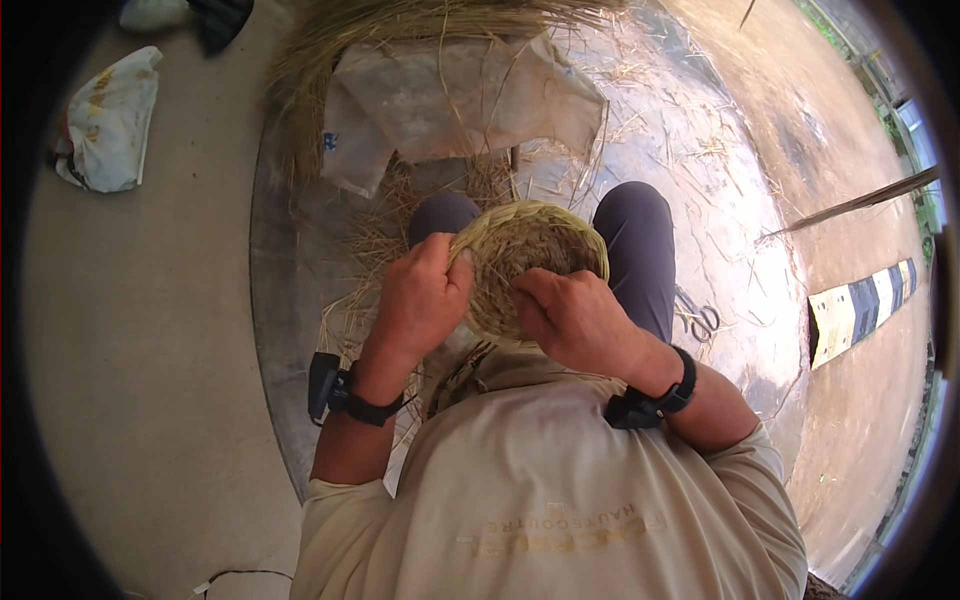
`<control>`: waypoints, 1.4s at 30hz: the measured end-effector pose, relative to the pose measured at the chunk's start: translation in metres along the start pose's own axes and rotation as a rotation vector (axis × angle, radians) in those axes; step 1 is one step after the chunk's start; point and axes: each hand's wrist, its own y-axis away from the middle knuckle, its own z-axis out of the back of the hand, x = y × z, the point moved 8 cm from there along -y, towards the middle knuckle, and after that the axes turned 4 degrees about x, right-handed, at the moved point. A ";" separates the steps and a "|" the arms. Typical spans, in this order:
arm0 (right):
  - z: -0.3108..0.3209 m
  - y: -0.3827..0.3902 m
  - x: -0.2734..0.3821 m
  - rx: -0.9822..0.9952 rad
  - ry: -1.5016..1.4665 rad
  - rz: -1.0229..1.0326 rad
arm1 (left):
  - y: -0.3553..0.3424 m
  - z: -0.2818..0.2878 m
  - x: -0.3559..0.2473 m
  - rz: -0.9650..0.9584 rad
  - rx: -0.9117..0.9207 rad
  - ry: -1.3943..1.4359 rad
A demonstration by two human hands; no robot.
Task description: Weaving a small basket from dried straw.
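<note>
A round, shallow woven straw basket point(537, 213) sits between my knees with its hollow side up, yellow-green at the rim and browner inside. My left hand point(425, 297) is closed on the basket's left rim, with the thumb over the edge. Across the near right part of the basket lies my right hand point(577, 315), its fingers curled and pressed together over the inside. Whatever those fingertips pinch is hidden by the hand. Each wrist wears a black strap with a small dark box.
Beyond my knees, a pale plastic sack point(460, 95) lies over a bundle of long straw point(430, 18). Loose stalks litter the sheet around it. Scissors point(700, 318) lie right of my right knee. A white bag point(110, 120) rests far left; a striped block point(862, 312) stands right.
</note>
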 end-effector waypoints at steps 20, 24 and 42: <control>0.001 -0.022 -0.010 0.020 -0.358 -0.093 | -0.001 -0.008 -0.021 -0.180 -0.004 -0.227; 0.036 -0.024 0.007 -0.054 -0.076 -0.005 | 0.000 -0.011 -0.042 -0.340 0.027 -0.265; 0.071 -0.054 -0.010 -0.216 -0.619 0.026 | -0.001 -0.025 -0.066 -0.496 0.140 -0.358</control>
